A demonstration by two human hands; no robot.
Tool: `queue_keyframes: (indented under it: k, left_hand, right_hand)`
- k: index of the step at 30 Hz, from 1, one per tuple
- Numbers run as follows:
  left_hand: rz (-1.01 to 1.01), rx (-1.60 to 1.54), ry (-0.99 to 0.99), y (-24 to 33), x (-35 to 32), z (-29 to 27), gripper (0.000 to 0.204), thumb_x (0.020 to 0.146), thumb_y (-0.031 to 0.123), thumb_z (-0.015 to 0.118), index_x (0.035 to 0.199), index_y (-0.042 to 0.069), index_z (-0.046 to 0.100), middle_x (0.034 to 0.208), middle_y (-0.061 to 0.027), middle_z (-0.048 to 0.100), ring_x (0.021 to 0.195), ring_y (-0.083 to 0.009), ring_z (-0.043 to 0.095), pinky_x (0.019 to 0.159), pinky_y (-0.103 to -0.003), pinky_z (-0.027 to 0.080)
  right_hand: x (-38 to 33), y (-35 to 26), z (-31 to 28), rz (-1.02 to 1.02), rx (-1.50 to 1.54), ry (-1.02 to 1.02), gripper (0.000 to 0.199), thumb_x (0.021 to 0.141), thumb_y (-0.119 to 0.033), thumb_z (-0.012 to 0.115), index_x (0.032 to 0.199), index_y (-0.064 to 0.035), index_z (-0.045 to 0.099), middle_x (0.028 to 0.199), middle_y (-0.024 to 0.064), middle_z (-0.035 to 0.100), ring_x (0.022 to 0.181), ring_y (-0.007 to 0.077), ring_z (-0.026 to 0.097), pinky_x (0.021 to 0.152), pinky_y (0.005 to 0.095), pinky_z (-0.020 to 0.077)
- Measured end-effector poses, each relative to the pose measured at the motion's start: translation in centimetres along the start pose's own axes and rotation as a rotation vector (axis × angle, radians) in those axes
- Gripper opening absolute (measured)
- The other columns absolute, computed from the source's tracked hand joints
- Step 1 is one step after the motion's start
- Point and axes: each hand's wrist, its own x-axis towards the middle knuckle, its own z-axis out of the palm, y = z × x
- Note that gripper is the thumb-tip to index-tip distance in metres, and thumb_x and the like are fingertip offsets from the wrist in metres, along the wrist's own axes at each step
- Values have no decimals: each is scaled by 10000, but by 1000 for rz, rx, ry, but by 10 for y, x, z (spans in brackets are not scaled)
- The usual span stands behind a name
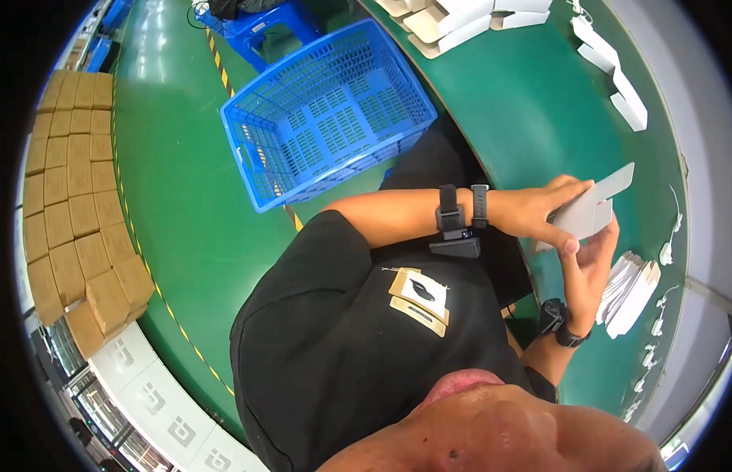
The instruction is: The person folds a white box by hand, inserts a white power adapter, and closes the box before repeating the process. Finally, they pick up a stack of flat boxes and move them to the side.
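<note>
A small white folding box [582, 216] with a raised flap is held up between my two hands, over the green table. My left hand [531, 211] grips it from the left, thumb along the lower side and fingers at the upper edge. From below, my right hand [588, 275] closes around its lower right side; some of those fingertips are hidden behind the cardboard. Beside my right hand, a stack of flat white box blanks [629, 293] lies on the table. Both wrists wear black straps with small devices.
A blue plastic crate [338, 118] stands left of the green table [507, 102], near a blue stool [263, 27]. White open boxes [452, 23] and an unfolded white carton [613, 71] lie at the far end. White cables [666, 252] line the right edge. Brown cartons [79, 181] are stacked far left.
</note>
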Motion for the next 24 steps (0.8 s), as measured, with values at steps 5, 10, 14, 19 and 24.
queue_keyframes:
  k: [5, 10, 14, 19, 24]
  left_hand:
    - [-73, -223, -37, -3, -29, 10, 986, 882, 463, 694, 1540, -23, 144, 1496, -184, 326, 1402, -319, 346, 1148, -392, 317]
    - [-9, -457, -256, 30, -53, 11, 709, 930, 402, 643, 1436, -33, 403, 1351, -144, 512, 1245, -241, 501, 1088, -361, 368]
    - [-12, -375, -263, 26, -69, -7, 605, 953, 410, 600, 1373, -12, 494, 1274, -113, 574, 1172, -198, 541, 1047, -342, 397]
    - [-45, -517, -274, 4, -73, -60, 670, 956, 505, 557, 1365, -22, 499, 1301, -106, 557, 1176, -185, 536, 1026, -349, 416]
    - [-52, -564, -309, -10, -74, -117, 683, 977, 527, 518, 1365, -36, 500, 1289, -127, 575, 1164, -185, 553, 1013, -361, 429]
  right_hand:
    - [-18, -20, 9, -12, -169, 34, 736, 800, -132, 788, 1386, -30, 353, 1169, 118, 561, 1041, 199, 582, 905, 352, 522]
    - [-24, -51, 10, 92, -149, -195, 718, 775, -138, 801, 1352, -43, 385, 992, 78, 590, 918, 196, 609, 831, 308, 514]
    - [-22, -53, 17, 106, -184, -209, 650, 756, -92, 803, 1296, -36, 446, 827, 43, 580, 782, 168, 588, 765, 310, 527]
    - [24, -60, 59, 6, -421, 49, 580, 786, -39, 760, 1292, -37, 478, 898, 48, 601, 812, 144, 584, 773, 273, 501]
    - [87, -39, 86, 187, 131, -2, 503, 845, -7, 697, 1306, -37, 500, 987, 30, 625, 867, 114, 599, 804, 243, 483]
